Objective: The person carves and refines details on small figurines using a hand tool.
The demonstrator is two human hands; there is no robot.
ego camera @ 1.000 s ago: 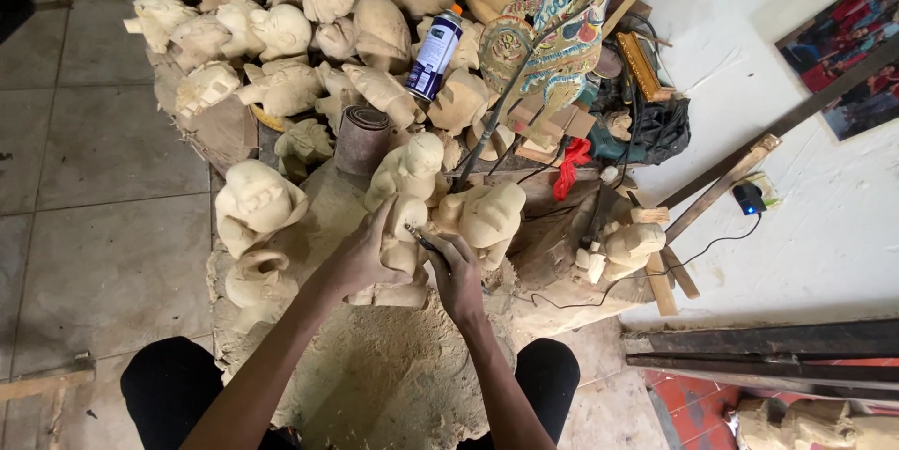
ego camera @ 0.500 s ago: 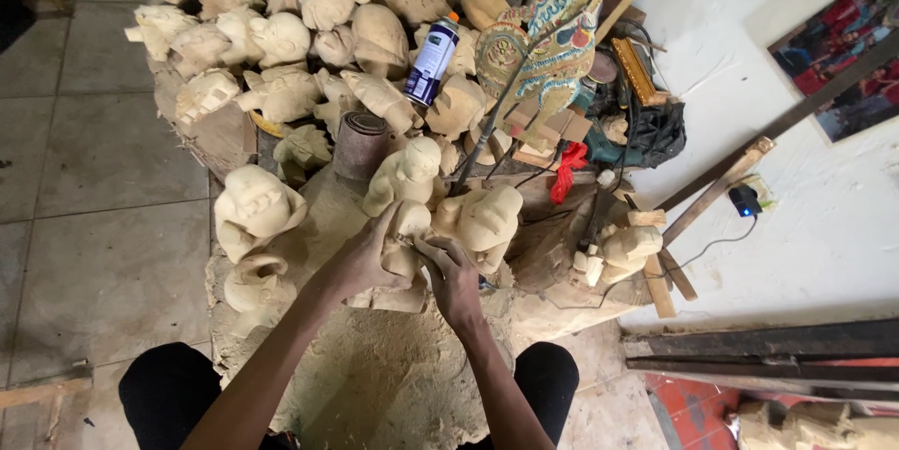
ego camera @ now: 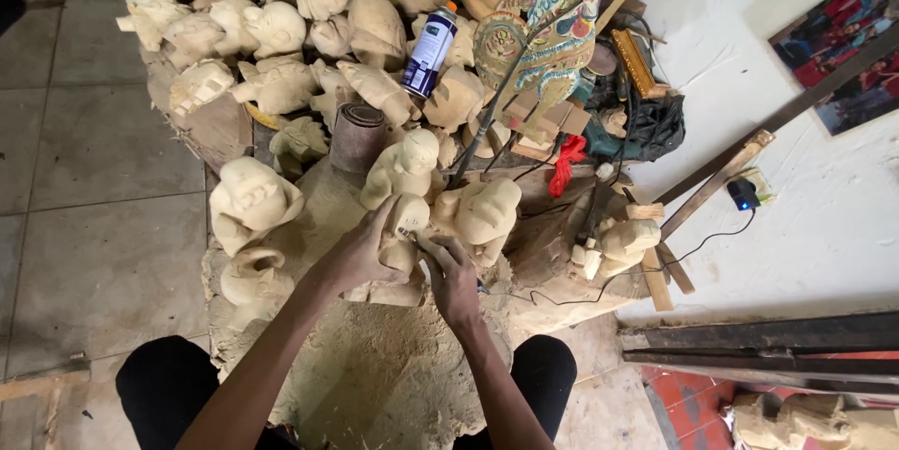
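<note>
A pale unfinished wooden figure (ego camera: 405, 253), lying on a sawdust-strewn surface (ego camera: 375, 375) amid other raw carvings, is gripped on its left side by the left hand (ego camera: 361, 253), while its right side is pressed by the closed right hand (ego camera: 451, 277).
</note>
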